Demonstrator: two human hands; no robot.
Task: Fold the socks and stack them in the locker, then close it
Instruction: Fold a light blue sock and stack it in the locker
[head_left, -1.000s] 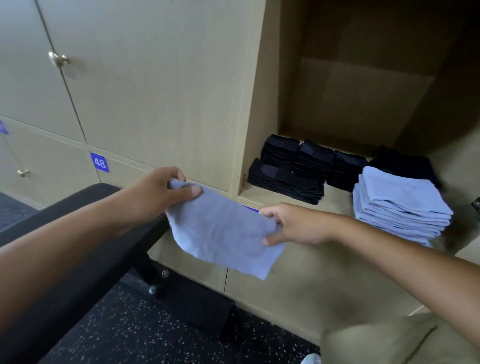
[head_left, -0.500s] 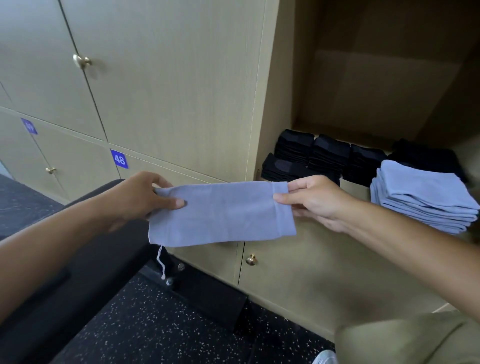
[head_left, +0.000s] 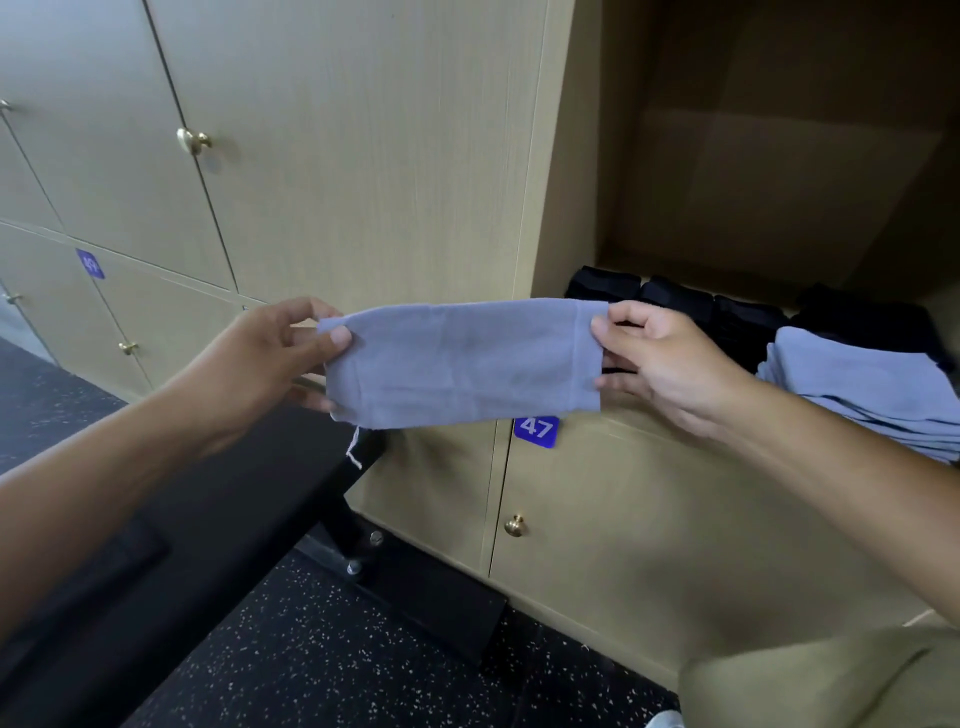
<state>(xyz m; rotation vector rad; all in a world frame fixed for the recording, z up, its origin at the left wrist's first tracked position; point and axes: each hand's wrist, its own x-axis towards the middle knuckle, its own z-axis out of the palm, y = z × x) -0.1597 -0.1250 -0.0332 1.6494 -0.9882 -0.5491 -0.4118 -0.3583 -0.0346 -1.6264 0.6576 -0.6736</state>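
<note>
— How far along are you?

— Partway, I'd judge. I've got one grey-blue sock (head_left: 462, 364) stretched flat in the air between my two hands, not yet folded. My left hand (head_left: 270, 358) pinches its left end, thumb on the near face and fingers curled behind; my right hand (head_left: 660, 358) pinches the right end the same way. A loose white thread (head_left: 355, 449) dangles from the corner below my left fingers.

— And the locker?

— The open locker (head_left: 779, 156) sits just past my right fingers. Beyond my right knuckles lies a stack of folded grey-blue socks (head_left: 872, 384), and behind it, further in, rows of folded black socks (head_left: 675, 301) — so a good deal looks done.

— What's left?

— Folding this one, laying it on the grey-blue stack to the right of my right hand, then closing the locker. I can't see its door, nor whether more socks wait out of view. Below my fingers is the door numbered 47 (head_left: 536, 430).
</note>
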